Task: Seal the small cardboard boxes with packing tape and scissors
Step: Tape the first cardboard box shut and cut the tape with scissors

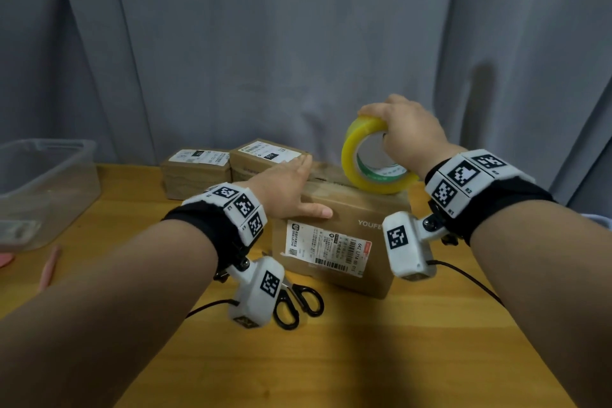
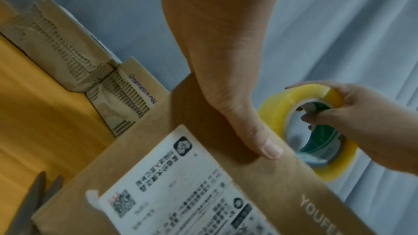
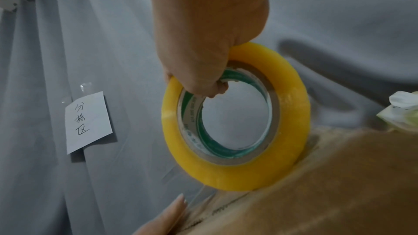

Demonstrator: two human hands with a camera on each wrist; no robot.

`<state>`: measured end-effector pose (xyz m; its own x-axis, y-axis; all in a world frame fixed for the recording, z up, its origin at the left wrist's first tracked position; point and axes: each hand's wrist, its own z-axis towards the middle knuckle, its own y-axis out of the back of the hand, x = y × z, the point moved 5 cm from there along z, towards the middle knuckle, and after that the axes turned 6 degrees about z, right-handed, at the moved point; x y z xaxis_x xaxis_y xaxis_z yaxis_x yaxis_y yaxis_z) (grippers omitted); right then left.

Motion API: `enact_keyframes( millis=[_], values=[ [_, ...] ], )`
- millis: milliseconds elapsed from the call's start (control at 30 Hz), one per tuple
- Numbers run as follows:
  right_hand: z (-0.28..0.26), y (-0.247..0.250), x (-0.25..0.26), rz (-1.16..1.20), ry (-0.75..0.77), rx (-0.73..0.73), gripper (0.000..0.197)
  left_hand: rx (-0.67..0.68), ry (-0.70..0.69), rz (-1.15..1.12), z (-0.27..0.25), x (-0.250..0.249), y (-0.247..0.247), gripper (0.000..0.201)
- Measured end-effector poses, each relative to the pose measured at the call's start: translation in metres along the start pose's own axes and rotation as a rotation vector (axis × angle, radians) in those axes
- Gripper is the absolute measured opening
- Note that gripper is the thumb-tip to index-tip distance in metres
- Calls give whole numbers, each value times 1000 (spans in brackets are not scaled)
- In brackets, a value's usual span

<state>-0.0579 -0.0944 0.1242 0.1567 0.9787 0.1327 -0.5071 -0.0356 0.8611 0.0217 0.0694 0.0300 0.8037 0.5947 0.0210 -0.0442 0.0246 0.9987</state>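
Box (image 1: 344, 209) on the tabletop (image 1: 364, 358), label facing the viewer. Left hand (image 1: 284, 189) lies flat on its top, fingers straight, thumb over the front edge. Right hand (image 1: 407, 132) grips the tape roll (image 1: 374, 159), standing on edge on the box top. Scissors (image 1: 298, 305) lie just before the box; two more boxes (image 1: 228, 166) stand behind it.

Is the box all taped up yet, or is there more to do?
Not yet. The left hand presses flat on the front box while the right hand holds the tape roll on its top seam. The scissors lie unused on the table. Two boxes behind wait; whether they're sealed, I can't tell.
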Motion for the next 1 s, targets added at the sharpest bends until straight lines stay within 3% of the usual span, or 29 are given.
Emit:
enact_keyframes(
  millis=[133,233,333,467,633,800,867,1000],
  values=[
    [0,-1,0,6,7,-21,63,-80,-44,75,-8,10,11,80],
    [-1,0,-2,26,-1,-24,63,-79,-45,49,-15,9,9,93],
    [-1,-1,1,19,4,-12,61,-55,-20,4,-7,-10,5,83],
    [0,-3,12,-35,27,8,59,-32,-69,34,3,-35,-1,90],
    [-4,-1,12,-56,8,-4,60,66,9,90,-4,-4,8,88],
    [-4,-1,11,-26,-2,1,60,47,67,175,-10,12,12,104],
    [-3,-1,10,-23,-13,15,59,51,47,177,-8,-5,11,110],
    [-4,-1,11,-15,-8,35,61,6,-43,101,-2,-33,0,98]
  ],
)
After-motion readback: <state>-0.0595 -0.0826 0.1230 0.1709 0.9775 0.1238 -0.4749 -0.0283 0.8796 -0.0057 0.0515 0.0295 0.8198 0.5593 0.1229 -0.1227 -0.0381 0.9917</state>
